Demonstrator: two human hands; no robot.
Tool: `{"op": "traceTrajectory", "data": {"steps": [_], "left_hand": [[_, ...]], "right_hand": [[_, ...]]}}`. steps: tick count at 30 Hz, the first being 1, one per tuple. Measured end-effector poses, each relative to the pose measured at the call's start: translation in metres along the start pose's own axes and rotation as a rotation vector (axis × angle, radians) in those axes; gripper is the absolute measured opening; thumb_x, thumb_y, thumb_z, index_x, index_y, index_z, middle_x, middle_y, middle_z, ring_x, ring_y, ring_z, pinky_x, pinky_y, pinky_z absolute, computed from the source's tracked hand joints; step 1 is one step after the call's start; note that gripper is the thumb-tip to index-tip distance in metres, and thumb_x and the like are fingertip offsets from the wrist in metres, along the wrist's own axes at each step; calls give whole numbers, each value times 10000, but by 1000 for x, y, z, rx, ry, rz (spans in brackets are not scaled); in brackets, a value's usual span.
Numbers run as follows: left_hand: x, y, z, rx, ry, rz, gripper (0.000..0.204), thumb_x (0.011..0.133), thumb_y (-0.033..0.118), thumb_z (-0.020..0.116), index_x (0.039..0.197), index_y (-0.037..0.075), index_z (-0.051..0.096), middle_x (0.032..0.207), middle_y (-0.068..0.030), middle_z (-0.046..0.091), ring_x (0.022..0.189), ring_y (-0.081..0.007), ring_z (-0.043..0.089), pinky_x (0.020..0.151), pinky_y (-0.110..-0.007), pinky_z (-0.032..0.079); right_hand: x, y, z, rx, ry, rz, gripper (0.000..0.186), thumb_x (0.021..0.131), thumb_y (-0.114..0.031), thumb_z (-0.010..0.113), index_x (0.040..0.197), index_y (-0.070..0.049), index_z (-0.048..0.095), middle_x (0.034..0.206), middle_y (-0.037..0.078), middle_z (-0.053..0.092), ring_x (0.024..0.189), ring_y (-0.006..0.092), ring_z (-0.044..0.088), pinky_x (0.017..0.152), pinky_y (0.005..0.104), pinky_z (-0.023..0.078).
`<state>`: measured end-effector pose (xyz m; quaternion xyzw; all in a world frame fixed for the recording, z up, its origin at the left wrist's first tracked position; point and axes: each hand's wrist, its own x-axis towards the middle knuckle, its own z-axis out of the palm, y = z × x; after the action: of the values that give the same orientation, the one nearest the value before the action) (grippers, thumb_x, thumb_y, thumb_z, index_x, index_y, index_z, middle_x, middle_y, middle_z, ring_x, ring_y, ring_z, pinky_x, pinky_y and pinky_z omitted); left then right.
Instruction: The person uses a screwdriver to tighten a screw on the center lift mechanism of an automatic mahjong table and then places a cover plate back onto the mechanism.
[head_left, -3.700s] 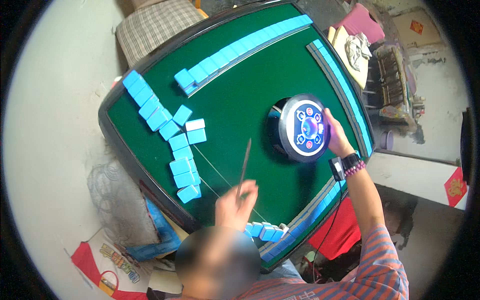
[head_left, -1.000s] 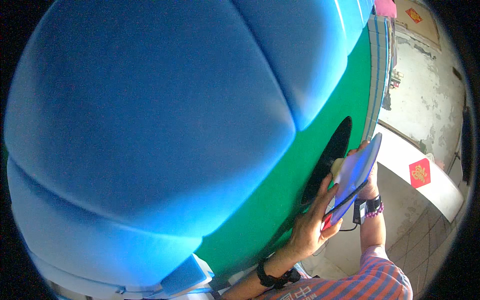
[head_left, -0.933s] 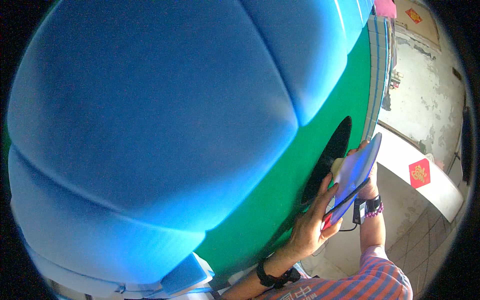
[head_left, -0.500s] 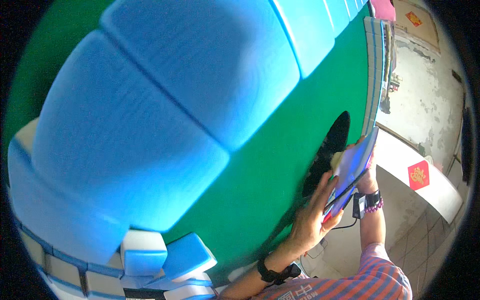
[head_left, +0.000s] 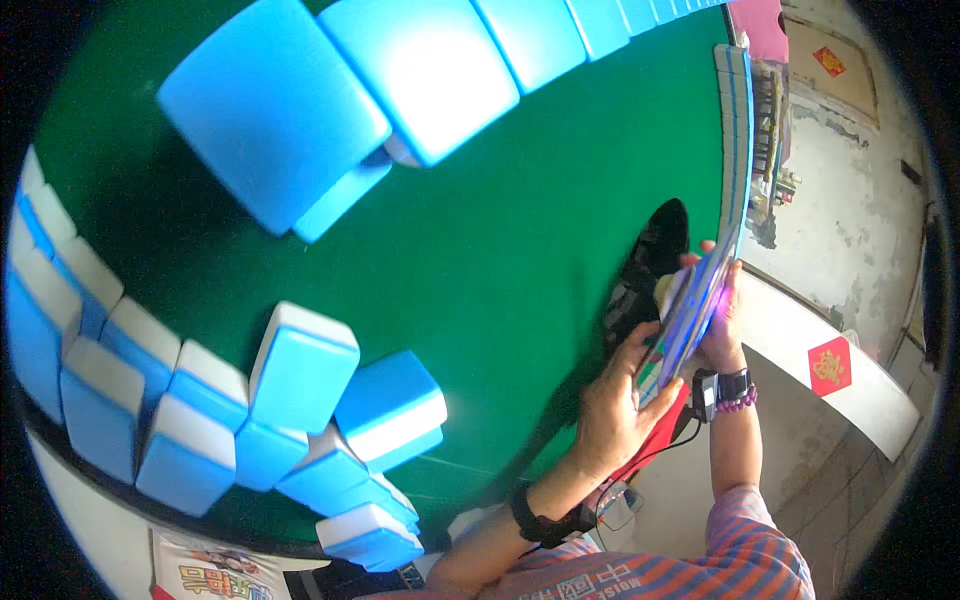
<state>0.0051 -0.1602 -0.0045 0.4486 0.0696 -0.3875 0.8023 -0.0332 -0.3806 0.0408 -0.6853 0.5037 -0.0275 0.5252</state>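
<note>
Both of my hands hold a thin, flat, glossy purple-blue slab [head_left: 692, 312], tilted steeply and seen nearly edge-on at the right edge of the green table; its exact kind does not show. My left hand [head_left: 615, 410] grips its near edge between thumb and fingers. On the far side, my right hand [head_left: 724, 325] supports it, with fingertips showing past the edge. A black strap is on my left wrist. My right wrist has a black band, a small box with a cable and purple beads. A dark, elongated shape [head_left: 652, 255] lies on the table just beyond the slab.
Blue-and-white mahjong tiles [head_left: 430, 75] line the far side, large in view. More tiles [head_left: 205, 400] stand stacked and tumbled along the left and near edge. Another tile row [head_left: 735, 140] runs along the right edge. A white panel [head_left: 775, 310] bears a red paper [head_left: 829, 366].
The view has shifted, so the near-left tiles show more fully and the far ones look smaller. The slab has turned more edge-on, with both hands still on it.
</note>
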Motion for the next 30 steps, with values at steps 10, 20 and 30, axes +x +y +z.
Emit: {"op": "traceTrajectory", "data": {"steps": [10,20,30], "left_hand": [[19,28,-4,321,-35,51,306,886,266,717,1020,4,633,801,-195,678,701,-372,672,568,-432,514],[19,43,10,517,105,82,177,866,173,723,889,6,669,673,-128,663,504,-203,602,503,-327,449],[22,48,12,562,222,129,195,854,137,715,773,-22,637,586,-100,575,516,-158,527,527,-329,429]], "right_hand": [[4,-21,33,-444,136,-525,484,1060,-288,419,1478,-49,369,1420,90,455,1274,177,435,1084,306,335],[8,-36,40,-765,216,-663,485,1044,-302,402,1433,-13,396,1378,189,469,1271,307,472,1089,391,352],[2,-34,47,-878,371,-617,477,976,-287,500,1405,-86,446,1312,169,510,1185,339,502,1012,428,383]]}}
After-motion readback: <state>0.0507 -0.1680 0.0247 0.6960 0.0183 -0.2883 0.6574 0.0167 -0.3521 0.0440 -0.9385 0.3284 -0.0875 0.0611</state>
